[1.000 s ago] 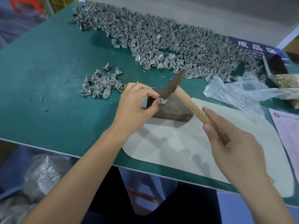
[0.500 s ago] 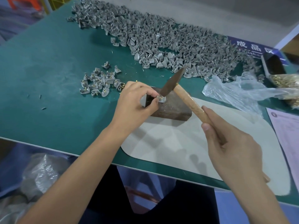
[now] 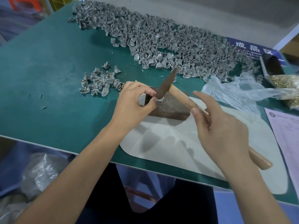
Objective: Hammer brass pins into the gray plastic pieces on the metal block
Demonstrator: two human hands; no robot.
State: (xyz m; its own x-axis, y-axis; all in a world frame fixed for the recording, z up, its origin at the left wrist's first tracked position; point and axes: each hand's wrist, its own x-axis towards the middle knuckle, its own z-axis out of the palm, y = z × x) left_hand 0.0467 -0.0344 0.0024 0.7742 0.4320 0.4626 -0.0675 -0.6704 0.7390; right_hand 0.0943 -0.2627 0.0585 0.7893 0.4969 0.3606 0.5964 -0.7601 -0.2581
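One gray plastic piece [image 3: 159, 99] is sitting on the metal block [image 3: 169, 109], the left hand [image 3: 135, 101] pinching it steady while the right hand [image 3: 221, 126], forefinger lifted, is gripping the hammer [image 3: 168, 82] over the pin, apparently mid-strike; the next blow needs care to miss the fingertips.

Dark, rough-worn metal block [image 3: 168, 109] sitting on matt green mat [image 3: 48, 78]; smooth pale wooden hammer handle [image 3: 182, 98]; matt gray plastic pieces [image 3: 161, 44]; crinkled glossy clear plastic bag [image 3: 239, 92].
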